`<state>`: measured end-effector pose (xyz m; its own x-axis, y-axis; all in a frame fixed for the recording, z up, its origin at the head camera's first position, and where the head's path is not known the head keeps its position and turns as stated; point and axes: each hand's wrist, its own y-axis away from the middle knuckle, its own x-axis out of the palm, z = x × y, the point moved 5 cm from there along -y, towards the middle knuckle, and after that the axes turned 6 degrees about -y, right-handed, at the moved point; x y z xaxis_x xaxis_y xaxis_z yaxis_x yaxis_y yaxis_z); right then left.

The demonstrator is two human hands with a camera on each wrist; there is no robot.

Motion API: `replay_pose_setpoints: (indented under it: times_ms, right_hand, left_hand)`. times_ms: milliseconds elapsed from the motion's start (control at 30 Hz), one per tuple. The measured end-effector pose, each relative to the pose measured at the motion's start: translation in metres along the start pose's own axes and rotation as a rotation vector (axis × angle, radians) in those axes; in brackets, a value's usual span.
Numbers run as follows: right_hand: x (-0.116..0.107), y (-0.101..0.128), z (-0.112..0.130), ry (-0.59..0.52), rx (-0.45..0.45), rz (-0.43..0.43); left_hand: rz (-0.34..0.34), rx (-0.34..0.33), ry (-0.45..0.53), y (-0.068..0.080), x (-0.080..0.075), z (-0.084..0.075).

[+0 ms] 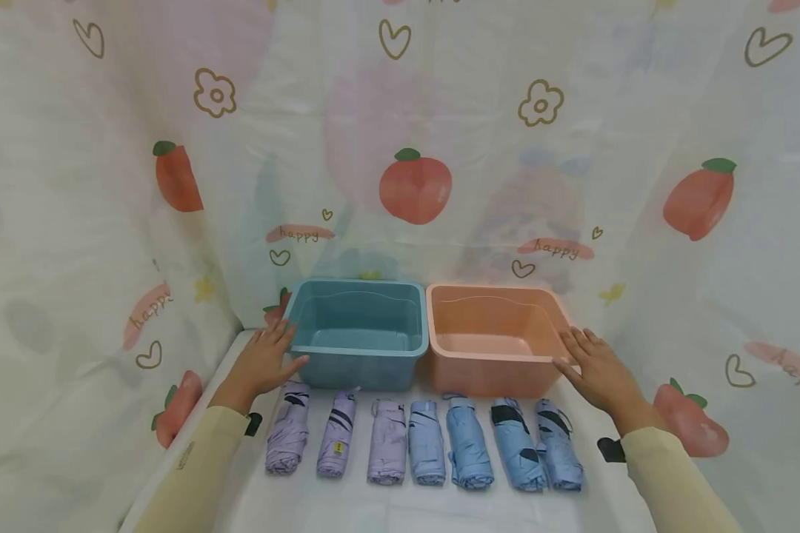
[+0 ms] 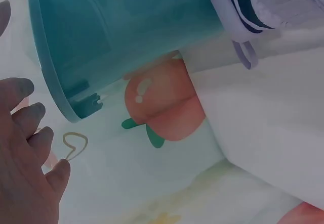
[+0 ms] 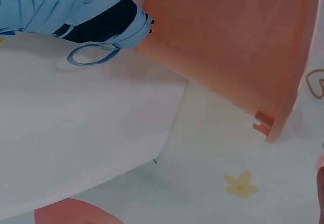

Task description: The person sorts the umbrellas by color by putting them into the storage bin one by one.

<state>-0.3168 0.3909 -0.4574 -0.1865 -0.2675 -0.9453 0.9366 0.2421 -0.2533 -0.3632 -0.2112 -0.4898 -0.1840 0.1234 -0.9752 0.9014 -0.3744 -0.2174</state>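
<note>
A teal bin (image 1: 353, 352) and a salmon-pink bin (image 1: 493, 358) stand side by side at the back of the white table, both empty. My left hand (image 1: 273, 355) lies open at the teal bin's left wall, its thumb at the front corner. My right hand (image 1: 583, 355) lies open, fingers straight, at the pink bin's right wall. In front of the bins lies a row of folded umbrellas: three lilac ones (image 1: 336, 443) on the left and several light blue ones (image 1: 468, 442) on the right. The left wrist view shows spread fingers (image 2: 30, 133) beside the teal bin (image 2: 126, 37).
A white cloth printed with peaches, hearts and flowers (image 1: 415, 185) hangs close behind and on both sides of the table. The table's front strip (image 1: 400, 511) lies bare below the umbrellas. The right wrist view shows the pink bin's (image 3: 238, 47) outer wall and a blue umbrella (image 3: 76, 6).
</note>
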Motion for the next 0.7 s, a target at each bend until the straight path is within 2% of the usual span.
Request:
replay_pose_setpoints:
  times_ms: [200,267,367,467,567,700]
  right_hand:
    - [-0.001,0.015,-0.009,-0.025,-0.009,-0.181]
    - [0.003,0.022,-0.012,-0.032,0.002,-0.194]
    - [0.016,0.031,-0.018,-0.036,0.058,-0.123]
    - [0.03,0.04,-0.023,-0.052,0.121,-0.04]
    - [0.04,0.048,-0.027,-0.07,0.154,0.005]
    - [0.05,0.058,-0.034,-0.16,0.236,0.113]
  left_hand:
    - [0.03,0.02,-0.022,-0.017,-0.003,0.001]
    - [0.032,0.027,-0.023,-0.022,-0.004,0.001]
    - [0.021,0.024,-0.006,-0.027,-0.003,0.003]
    - [0.027,0.004,0.031,-0.031,0.006,0.007]
    - [0.055,-0.026,0.059,-0.032,0.019,0.011]
    - [0.054,-0.037,0.066,-0.031,0.026,0.014]
